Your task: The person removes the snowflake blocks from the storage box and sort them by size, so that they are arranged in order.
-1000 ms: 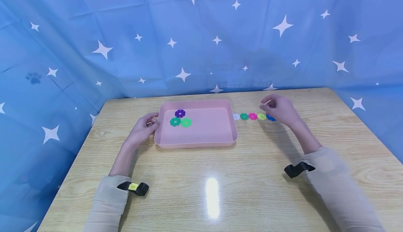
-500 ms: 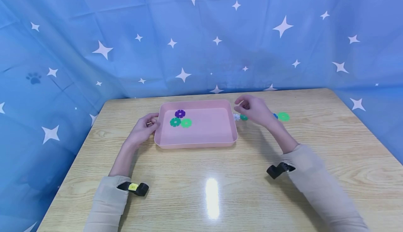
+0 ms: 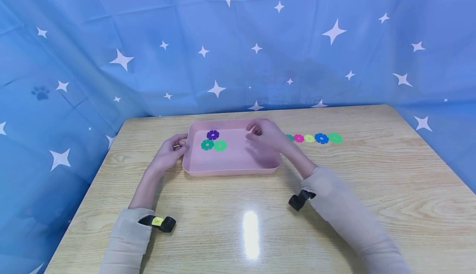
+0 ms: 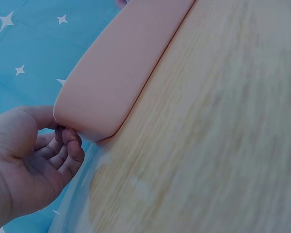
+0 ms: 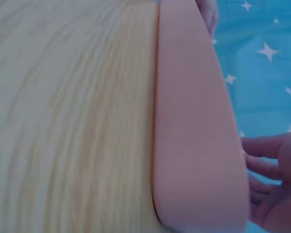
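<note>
One tray (image 3: 232,159); eight visible discs (image 3: 319,138) (three inside).

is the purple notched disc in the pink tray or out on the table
In. The head view shows the purple notched disc inside the pink tray, beside two other notched discs.

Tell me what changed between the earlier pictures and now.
The right hand has moved left, from the right end of the row of discs to over the pink tray. The light green disc now shows at that end; the white disc is hidden. Any release is unclear. The left hand, pink tray and its three discs stayed put.
</note>
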A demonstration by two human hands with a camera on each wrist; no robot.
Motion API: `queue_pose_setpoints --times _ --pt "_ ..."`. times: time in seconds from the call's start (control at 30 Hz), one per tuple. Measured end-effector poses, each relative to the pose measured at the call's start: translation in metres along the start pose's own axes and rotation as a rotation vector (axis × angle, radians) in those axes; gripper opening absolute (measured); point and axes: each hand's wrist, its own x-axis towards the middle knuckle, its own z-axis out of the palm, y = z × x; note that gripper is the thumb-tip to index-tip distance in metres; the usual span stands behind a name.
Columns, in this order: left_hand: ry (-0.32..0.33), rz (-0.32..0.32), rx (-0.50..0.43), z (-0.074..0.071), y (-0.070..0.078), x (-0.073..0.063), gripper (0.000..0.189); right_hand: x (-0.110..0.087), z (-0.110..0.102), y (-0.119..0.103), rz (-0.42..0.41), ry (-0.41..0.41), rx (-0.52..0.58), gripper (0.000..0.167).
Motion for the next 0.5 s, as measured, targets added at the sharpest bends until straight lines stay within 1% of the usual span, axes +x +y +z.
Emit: queue_pose_setpoints --times 0.07,0.2,0.27,0.33,0.5 --pt "-0.001 0.0 -0.005 0.0 0.0 0.0 0.049 0.003 0.009 -0.003 0.023 -0.023 0.011 0.024" --pt "-0.003 0.002 -0.001 0.0 -0.001 0.0 0.049 0.006 0.024 -0.013 0.109 -0.066 0.007 0.024" --pt "-0.003 0.002 0.005 0.0 -0.001 0.0 0.049 0.008 0.03 -0.016 0.134 -0.079 0.006 0.024" --pt "-0.002 0.002 0.013 0.0 -0.001 0.0 0.049 0.01 0.036 -0.018 0.133 -0.089 0.02 0.024" --pt "0.001 0.001 0.018 0.0 -0.002 0.001 0.048 0.018 0.047 -0.022 0.083 -0.121 0.079 0.026"
